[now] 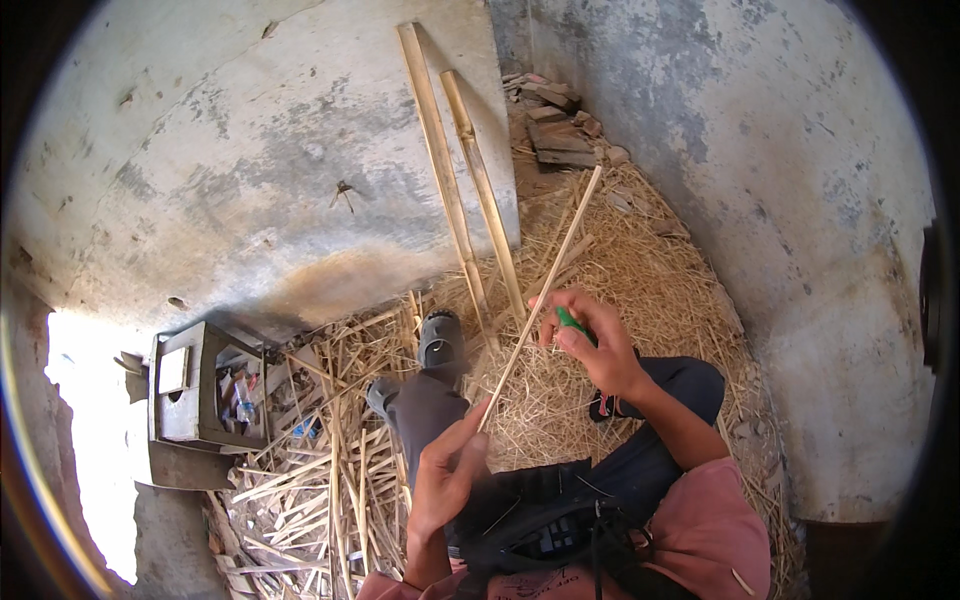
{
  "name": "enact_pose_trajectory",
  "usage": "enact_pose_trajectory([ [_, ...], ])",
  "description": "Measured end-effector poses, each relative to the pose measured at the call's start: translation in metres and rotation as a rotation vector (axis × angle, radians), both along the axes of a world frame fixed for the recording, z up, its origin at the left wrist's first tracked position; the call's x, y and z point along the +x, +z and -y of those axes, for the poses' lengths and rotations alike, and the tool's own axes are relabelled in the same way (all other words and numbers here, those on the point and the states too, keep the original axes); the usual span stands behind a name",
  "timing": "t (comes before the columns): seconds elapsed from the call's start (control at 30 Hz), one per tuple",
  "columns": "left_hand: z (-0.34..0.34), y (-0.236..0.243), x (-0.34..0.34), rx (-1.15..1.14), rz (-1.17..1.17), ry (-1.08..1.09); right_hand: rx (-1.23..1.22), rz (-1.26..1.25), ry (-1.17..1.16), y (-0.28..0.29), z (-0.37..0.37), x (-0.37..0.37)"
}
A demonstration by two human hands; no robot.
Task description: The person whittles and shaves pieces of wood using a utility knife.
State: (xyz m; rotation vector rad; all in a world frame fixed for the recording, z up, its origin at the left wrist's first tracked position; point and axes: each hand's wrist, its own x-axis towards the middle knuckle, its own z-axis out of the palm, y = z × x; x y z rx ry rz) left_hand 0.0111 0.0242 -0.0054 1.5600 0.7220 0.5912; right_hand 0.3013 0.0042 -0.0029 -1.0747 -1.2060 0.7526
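— Holding the long thin pale bamboo strip [541, 305] at its lower end, the left hand [447, 472] pinches it between thumb and fingers, over the lap. Do you see a danger?

— Yes. The right hand [590, 340] is clenched around a small green-handled tool [570, 320], pressed to the strip near its middle. I cannot see the blade, so I cannot tell which way it points. If it slips along the strip, I think it may run toward the left fingers or the knee below.

— And the strip itself?

— It is slim and rises slanted toward the grey concrete wall [250, 170]. I judge it may split unevenly or snap if pushed hard. The loose dry straw [650, 290] and cut bamboo pieces [320, 480] under the black sandal [440, 340] may make the foot slide.
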Motion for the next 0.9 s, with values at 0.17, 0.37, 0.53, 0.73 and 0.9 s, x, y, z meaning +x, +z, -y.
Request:
enact_pose_trajectory([
  [0.17,0.005,0.01,0.002,-0.249,0.082,0.061,0.066,0.537,-0.082,0.005,0.009,-0.012],
  [0.37,0.007,0.007,0.002,-0.265,0.14,0.067,0.249,0.753,-0.123,0.002,0.007,-0.026],
  [0.53,0.008,0.018,0.006,-0.129,0.038,0.093,0.282,0.826,-0.153,0.009,0.01,-0.032],
  [0.73,0.011,0.024,0.011,-0.137,0.011,0.125,0.314,0.819,-0.196,0.005,0.01,-0.033],
  [0.9,0.012,0.025,0.012,-0.136,0.009,0.157,0.27,0.849,-0.189,0.009,0.01,-0.033],
])
